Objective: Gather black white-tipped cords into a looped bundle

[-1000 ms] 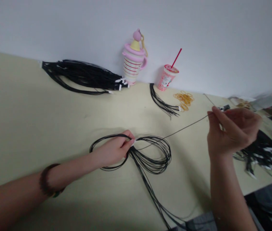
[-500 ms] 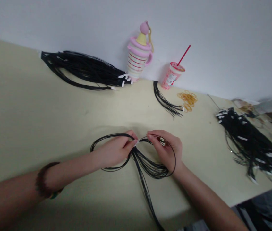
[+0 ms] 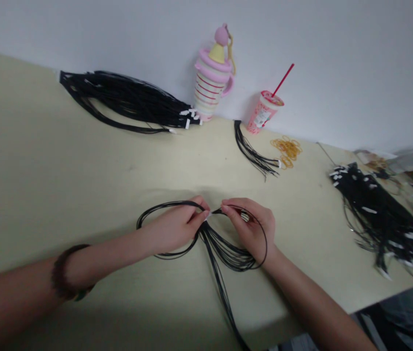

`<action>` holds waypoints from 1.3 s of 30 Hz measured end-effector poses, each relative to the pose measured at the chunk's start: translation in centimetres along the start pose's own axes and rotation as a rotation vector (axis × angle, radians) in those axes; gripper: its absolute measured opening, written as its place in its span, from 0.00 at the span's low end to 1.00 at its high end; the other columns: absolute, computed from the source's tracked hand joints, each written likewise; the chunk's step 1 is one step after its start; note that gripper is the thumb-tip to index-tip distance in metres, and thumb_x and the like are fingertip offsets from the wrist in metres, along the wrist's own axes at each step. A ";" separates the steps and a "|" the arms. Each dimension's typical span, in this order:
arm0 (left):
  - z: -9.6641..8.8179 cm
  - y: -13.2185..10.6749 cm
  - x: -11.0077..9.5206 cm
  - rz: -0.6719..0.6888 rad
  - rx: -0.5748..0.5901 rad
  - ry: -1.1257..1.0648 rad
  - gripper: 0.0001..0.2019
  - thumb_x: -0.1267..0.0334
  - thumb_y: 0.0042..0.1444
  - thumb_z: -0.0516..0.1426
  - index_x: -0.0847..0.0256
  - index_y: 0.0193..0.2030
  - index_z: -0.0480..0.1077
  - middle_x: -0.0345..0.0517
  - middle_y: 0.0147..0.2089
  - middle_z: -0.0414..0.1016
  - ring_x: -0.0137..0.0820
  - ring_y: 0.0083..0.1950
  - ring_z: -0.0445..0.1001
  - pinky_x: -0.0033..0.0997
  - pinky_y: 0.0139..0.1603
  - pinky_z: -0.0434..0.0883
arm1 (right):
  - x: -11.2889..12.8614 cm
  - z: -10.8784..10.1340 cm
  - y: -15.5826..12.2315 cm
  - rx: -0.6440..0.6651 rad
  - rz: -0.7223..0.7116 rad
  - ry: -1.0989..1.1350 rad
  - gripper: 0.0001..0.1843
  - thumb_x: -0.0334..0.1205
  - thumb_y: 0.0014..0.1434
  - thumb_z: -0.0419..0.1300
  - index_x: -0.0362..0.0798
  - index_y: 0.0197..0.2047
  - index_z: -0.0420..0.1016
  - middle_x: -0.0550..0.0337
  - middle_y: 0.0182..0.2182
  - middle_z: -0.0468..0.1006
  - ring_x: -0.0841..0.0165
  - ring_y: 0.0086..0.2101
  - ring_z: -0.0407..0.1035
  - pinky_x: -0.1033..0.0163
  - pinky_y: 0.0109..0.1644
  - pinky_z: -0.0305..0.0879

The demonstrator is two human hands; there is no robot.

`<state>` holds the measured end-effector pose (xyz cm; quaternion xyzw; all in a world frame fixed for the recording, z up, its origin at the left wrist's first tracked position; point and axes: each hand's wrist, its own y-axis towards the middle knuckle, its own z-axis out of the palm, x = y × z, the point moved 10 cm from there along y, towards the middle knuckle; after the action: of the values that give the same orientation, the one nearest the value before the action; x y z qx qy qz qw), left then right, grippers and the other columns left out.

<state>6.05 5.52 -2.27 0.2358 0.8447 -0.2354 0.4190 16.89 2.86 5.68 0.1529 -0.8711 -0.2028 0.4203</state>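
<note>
A looped bundle of thin black cords point(image 3: 224, 251) lies on the beige table point(image 3: 64, 175) in front of me, its tail running off the near edge. My left hand point(image 3: 175, 226) pinches the bundle where the loops cross, at a small white tag. My right hand point(image 3: 252, 226) rests on the right-hand loop, its fingertips pinched on a cord end right beside the left fingertips.
A big pile of black cords point(image 3: 126, 102) lies at the back left by the wall, next to a pink striped cup point(image 3: 212, 80) and a drink cup with a red straw point(image 3: 263, 114). A small cord bunch point(image 3: 253, 156), yellow rubber bands point(image 3: 287, 148) and a tagged cord heap point(image 3: 382, 214) lie to the right.
My right hand came down from the upper right, where it held a single cord stretched taut, and now pinches at the bundle beside my left hand. The left hand has stayed put.
</note>
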 end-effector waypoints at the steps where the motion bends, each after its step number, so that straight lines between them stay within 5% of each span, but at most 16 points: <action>1: 0.0 0.0 0.0 -0.002 -0.001 0.000 0.12 0.56 0.59 0.42 0.58 0.39 0.61 0.37 0.26 0.62 0.26 0.28 0.63 0.25 0.30 0.58 | 0.0 0.0 0.0 0.000 -0.002 -0.004 0.06 0.33 0.53 0.59 0.47 0.36 0.75 0.65 0.32 0.77 0.79 0.33 0.71 0.75 0.39 0.67; 29: 0.1 -0.1 0.2 -0.015 0.012 -0.004 0.14 0.54 0.59 0.42 0.60 0.40 0.61 0.37 0.24 0.61 0.26 0.25 0.62 0.25 0.27 0.56 | -0.3 -0.3 -0.1 -0.048 -0.012 -0.035 0.06 0.36 0.53 0.58 0.48 0.34 0.75 0.61 0.31 0.77 0.74 0.33 0.72 0.68 0.38 0.70; 39: 0.1 0.0 0.2 -0.017 0.013 -0.017 0.13 0.55 0.59 0.42 0.59 0.39 0.61 0.37 0.25 0.62 0.26 0.26 0.62 0.25 0.27 0.57 | 1.0 -0.1 -0.3 -0.034 -0.125 -0.077 0.06 0.33 0.52 0.58 0.47 0.35 0.75 0.60 0.32 0.77 0.74 0.34 0.71 0.69 0.39 0.70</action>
<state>6.03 5.47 -2.47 0.2291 0.8414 -0.2467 0.4227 16.42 2.11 6.28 0.1918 -0.8718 -0.2490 0.3757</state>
